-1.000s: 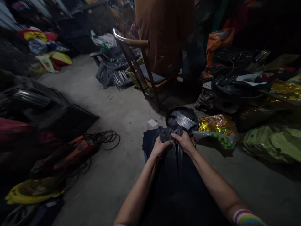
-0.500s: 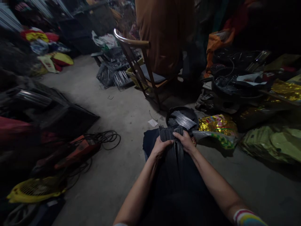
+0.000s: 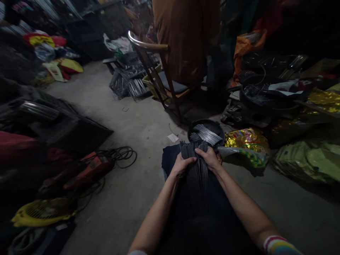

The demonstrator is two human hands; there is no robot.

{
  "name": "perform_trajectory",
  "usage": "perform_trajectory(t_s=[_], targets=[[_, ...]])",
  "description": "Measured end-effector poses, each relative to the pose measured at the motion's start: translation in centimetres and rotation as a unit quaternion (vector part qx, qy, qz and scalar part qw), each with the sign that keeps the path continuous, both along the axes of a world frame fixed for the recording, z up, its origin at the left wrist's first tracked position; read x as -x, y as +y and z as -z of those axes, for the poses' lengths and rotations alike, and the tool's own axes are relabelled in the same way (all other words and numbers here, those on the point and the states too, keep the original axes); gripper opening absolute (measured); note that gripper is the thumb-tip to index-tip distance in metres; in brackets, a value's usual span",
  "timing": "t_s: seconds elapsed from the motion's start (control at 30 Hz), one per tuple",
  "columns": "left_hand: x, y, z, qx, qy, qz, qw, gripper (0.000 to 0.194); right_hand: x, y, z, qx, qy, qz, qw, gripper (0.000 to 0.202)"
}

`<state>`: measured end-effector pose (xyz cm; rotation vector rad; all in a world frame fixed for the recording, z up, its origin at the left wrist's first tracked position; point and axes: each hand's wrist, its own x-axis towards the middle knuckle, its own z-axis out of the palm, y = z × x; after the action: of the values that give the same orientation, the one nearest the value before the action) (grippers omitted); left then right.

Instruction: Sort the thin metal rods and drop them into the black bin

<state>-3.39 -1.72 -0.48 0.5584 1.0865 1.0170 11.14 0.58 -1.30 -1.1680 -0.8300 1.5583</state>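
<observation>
A thick bundle of thin dark rods stands between my hands over the dark cloth on my lap. My left hand is closed round the left part, its thumb laid across the rods. On the right part, my right hand grips with the thumb pressed on the front. A narrow gap shows between the two portions below the thumbs. Just beyond them, a round black basin holds more thin rods, lying slantwise. Most of my fingers are hidden behind the bundle.
Ahead, a person in brown sits on a wooden chair. Gold packets and a yellow-green sack lie at right. To the left are a coiled black cable, an orange tool and a yellow basket-like item on the concrete floor.
Very little differs. Both hands keep their hold on the rods in nearly the same place, and the view has shifted slightly.
</observation>
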Motion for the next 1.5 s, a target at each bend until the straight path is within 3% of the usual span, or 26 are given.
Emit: perform_trajectory(t_s=[0.17,0.3,0.6,0.9,1.13,1.5], targets=[[-0.1,-0.01,-0.41,-0.004,0.0,0.002,1.0,0.05,-0.27,-0.14,-0.1,0.014,0.03,0.005,0.999,0.02],[-0.25,0.16,-0.8,0.004,0.011,-0.003,1.0,0.054,-0.33,0.05,-0.48,0.011,0.001,-0.011,1.0,0.027],[-0.2,0.2,-0.02,-0.003,0.009,-0.005,1.0,0.053,-0.31,0.15,0.3,0.042,0.041,0.002,0.998,0.02],[-0.62,0.29,-0.21,-0.003,0.017,-0.018,1.0,0.058,0.09,0.43,-0.18,0.001,-0.042,0.006,0.999,0.028],[-0.39,0.33,-0.23,-0.007,0.013,-0.015,1.0,0.059,0.0,0.14,0.36,0.018,0.008,0.012,1.0,0.02],[-0.8,0.27,-0.79,-0.027,0.001,-0.01,1.0,0.059,0.02,0.59,0.35,-0.009,-0.033,-0.023,0.999,0.025]])
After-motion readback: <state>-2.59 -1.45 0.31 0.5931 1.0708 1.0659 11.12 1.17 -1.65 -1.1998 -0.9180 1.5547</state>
